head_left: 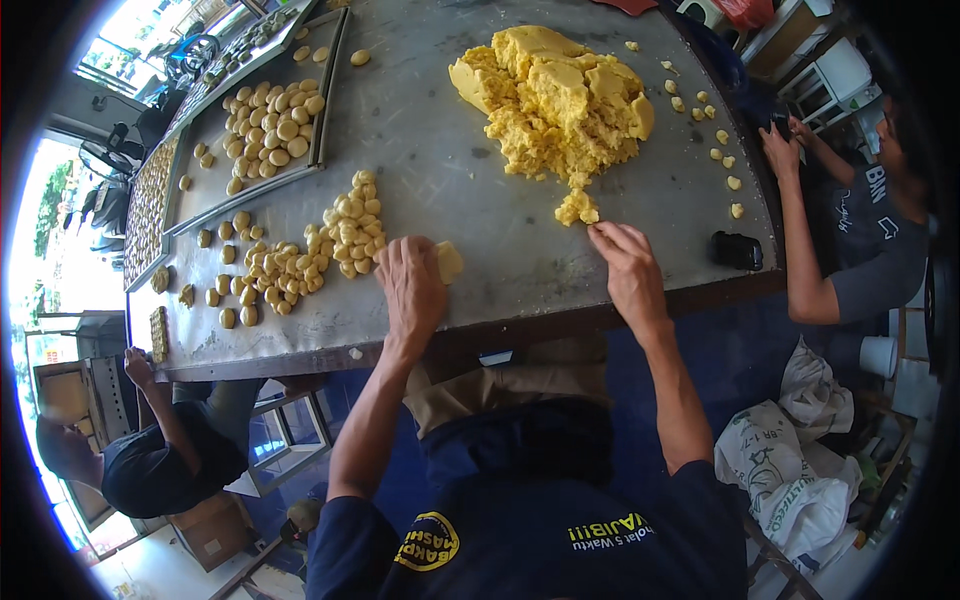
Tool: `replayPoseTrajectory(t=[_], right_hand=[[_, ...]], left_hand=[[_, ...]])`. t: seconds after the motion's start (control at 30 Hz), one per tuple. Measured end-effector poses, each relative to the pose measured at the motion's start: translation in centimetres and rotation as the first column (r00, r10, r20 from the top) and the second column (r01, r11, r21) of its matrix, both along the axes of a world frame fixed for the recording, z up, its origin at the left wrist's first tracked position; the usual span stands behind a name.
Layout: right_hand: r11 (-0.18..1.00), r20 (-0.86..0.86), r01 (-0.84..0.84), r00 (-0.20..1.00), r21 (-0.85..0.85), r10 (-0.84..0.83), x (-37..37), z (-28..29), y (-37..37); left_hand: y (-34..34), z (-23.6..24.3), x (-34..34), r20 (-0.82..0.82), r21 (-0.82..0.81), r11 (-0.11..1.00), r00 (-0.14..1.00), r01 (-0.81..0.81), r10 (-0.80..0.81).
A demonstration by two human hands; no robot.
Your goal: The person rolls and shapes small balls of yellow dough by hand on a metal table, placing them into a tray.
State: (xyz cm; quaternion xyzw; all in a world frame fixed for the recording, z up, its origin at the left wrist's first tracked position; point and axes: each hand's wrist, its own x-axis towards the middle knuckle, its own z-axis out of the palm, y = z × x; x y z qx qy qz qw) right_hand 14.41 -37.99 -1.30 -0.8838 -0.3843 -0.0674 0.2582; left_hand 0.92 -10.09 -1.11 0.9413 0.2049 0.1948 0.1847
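My left hand (410,290) is closed around a pale dough lump (449,262), which sticks out on its thumb side above the metal table. Just left of that hand lies a pile of small pale dough balls (352,225), with more balls trailing off to the left. My right hand (630,270) has its fingers pinched at the edge of a small clump of yellow paste (576,207). This clump lies at the near tip of a big crumbly mound of yellow paste (560,100). How much paste sits between the fingertips is hidden.
Small yellow bits (723,136) line the table's right side, near a black object (735,251). At the upper left, a tray (318,130) carries round flattened pieces. One person (870,230) stands at the right with a phone; another person (175,450) works at the left corner.
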Motion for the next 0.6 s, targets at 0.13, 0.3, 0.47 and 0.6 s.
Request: replayPoseTrajectory(t=[0.13, 0.3, 0.47, 0.6], right_hand=[[0.965, -0.216, 0.207, 0.961, 0.163, -0.170, -1.4, 1.2, 1.4], [0.858, -0.346, 0.170, 0.938, 0.485, 0.010, -6.1, 2.2, 6.8], [0.881, -0.395, 0.193, 0.919, 0.432, -0.007, -5.7, 2.6, 7.9], [0.899, -0.261, 0.008, 0.958, 0.439, 0.119, -5.8, 3.8, 7.9]], left_hand=[[-1.9, 1.1, 0.4, 0.096, -0.595, 0.802, 0.985, -0.059, 0.143], [-5.7, 0.1, 2.0, 0.250, -0.933, 0.307, 0.952, 0.188, 0.178], [-7.0, 1.3, 2.8, 0.195, -0.909, 0.378, 0.981, 0.176, 0.012], [-4.7, 1.1, 3.2, -0.045, -0.650, 0.748, 0.976, 0.132, -0.212]])
